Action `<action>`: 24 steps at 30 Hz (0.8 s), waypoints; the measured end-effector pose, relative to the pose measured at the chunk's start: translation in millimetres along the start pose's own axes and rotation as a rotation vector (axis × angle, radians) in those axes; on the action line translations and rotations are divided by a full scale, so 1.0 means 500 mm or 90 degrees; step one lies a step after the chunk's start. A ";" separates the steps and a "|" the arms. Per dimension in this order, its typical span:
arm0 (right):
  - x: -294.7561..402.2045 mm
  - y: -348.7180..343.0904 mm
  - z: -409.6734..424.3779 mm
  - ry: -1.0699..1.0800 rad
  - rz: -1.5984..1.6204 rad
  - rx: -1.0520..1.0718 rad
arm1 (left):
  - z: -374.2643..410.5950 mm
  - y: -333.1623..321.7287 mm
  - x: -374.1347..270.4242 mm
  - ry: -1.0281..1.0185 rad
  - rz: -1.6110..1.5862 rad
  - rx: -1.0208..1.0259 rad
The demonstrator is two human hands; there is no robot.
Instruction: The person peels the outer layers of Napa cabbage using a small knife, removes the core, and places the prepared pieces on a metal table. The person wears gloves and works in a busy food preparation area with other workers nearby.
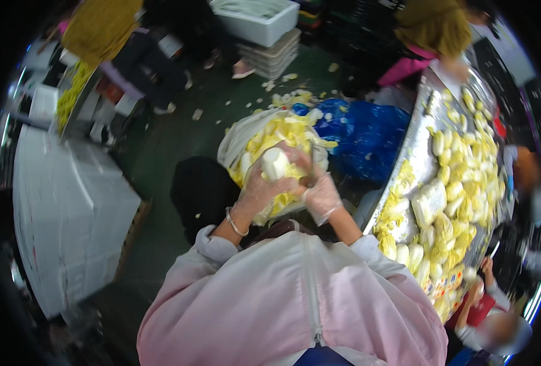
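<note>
My left hand (262, 186), in a clear plastic glove, grips a napa cabbage (276, 164) with its pale cut base turned up towards me. My right hand (321, 196), gloved likewise, is closed on a knife (315, 161), whose narrow blade points away from me beside the cabbage. Most of the knife's handle is hidden in the fingers. Both hands are held over an open white sack (231, 142) heaped with loose yellow cabbage leaves (275, 132).
On my right stands a metal table (400, 167) piled with napa cabbages (455, 196). A blue plastic bag (371, 132) lies beyond the sack. White boxes (76, 215) are stacked at left, a foam box (259, 23) ahead. Several people work nearby; leaf scraps litter the green floor (197, 142).
</note>
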State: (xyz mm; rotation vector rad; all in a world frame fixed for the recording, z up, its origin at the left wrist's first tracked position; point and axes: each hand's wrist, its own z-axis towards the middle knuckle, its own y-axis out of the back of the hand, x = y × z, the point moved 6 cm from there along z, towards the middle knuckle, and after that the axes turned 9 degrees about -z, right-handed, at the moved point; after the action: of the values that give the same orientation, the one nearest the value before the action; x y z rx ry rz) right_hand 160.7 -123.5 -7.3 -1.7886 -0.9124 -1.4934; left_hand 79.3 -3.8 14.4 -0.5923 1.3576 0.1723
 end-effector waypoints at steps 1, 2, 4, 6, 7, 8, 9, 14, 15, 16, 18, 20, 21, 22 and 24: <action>0.019 0.001 -0.012 0.052 0.010 0.015 | -0.011 0.002 0.047 0.100 -0.019 -0.024; 0.023 -0.002 -0.017 -0.024 -0.005 0.032 | -0.007 -0.020 0.044 0.098 -0.085 -0.008; -0.025 0.026 -0.026 -0.098 -0.195 -0.021 | -0.005 -0.075 0.061 0.157 -0.190 -0.013; -0.036 0.071 -0.042 -0.105 -0.162 -0.060 | 0.000 -0.105 0.100 0.232 -0.173 0.033; -0.057 0.088 -0.053 -0.115 -0.112 -0.059 | -0.001 -0.119 0.121 0.245 -0.178 0.072; -0.080 0.111 -0.077 -0.183 0.023 -0.063 | -0.006 -0.131 0.142 0.256 -0.185 0.104; -0.101 0.138 -0.110 -0.244 0.164 -0.063 | -0.012 -0.143 0.153 0.268 -0.190 0.134; -0.122 0.338 -0.246 -0.451 0.143 -0.344 | -0.051 -0.080 0.247 0.487 -0.237 0.027; -0.143 0.407 -0.264 -0.473 0.088 -0.360 | -0.056 -0.061 0.260 0.499 -0.244 0.010; -0.188 0.481 -0.269 -0.424 0.157 -0.438 | -0.060 -0.043 0.263 0.508 -0.236 -0.012; -0.177 0.669 -0.272 -0.333 0.051 -0.559 | -0.062 -0.019 0.257 0.512 -0.212 -0.049; -0.102 0.837 -0.290 -0.126 0.081 -0.662 | -0.065 -0.015 0.242 0.514 -0.177 -0.067; -0.045 0.880 -0.312 -0.121 0.082 -0.776 | -0.066 -0.009 0.244 0.506 -0.181 -0.077; -0.010 0.915 -0.334 -0.146 0.022 -0.800 | -0.063 -0.003 0.246 0.498 -0.184 -0.083; 0.018 0.931 -0.378 -0.220 -0.096 -0.779 | -0.055 0.012 0.246 0.482 -0.187 -0.095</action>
State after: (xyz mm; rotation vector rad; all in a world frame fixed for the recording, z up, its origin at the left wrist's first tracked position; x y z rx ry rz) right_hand 442.1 -539.1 15.9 -2.9312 -0.1932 -2.0950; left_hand 80.5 -39.1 -106.9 -1.0367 1.9702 -0.2169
